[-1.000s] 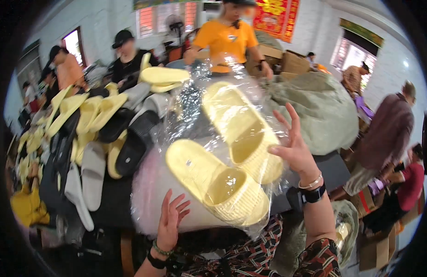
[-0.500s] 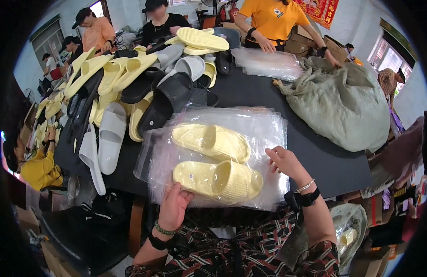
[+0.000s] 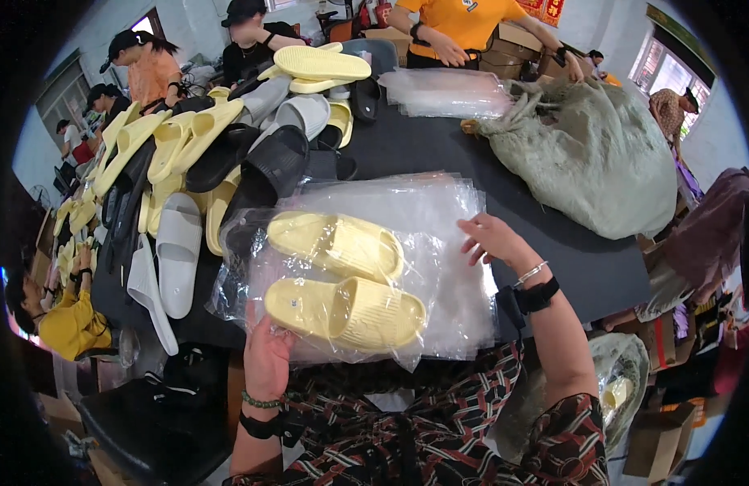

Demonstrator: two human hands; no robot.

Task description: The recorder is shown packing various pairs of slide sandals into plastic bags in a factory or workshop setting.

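A pair of yellow slide slippers (image 3: pixel 342 312) lies side by side inside a clear plastic bag (image 3: pixel 236 267). The bag rests over a stack of flat clear plastic bags (image 3: pixel 451 267). My left hand (image 3: pixel 267 356) grips the bag's near left edge, by the toe end of the nearer slipper; its fingertips are partly hidden. Over the right edge of the stack, my right hand (image 3: pixel 492 240) is apart from the slippers, its fingers spread and slightly bent, with nothing in them.
Yellow, black and white slippers (image 3: pixel 180 251) are heaped on the dark table's (image 3: pixel 423 150) left side. A grey-green sack (image 3: pixel 589 158) fills the far right, beside more flat plastic bags (image 3: pixel 447 91). Several people work around the table, one in an orange shirt (image 3: pixel 455 28) opposite me.
The bagged slippers have shifted left with my left hand, partly off the stack. My right hand stays near the stack's right edge, its fingers more spread. The whole view has shifted slightly.
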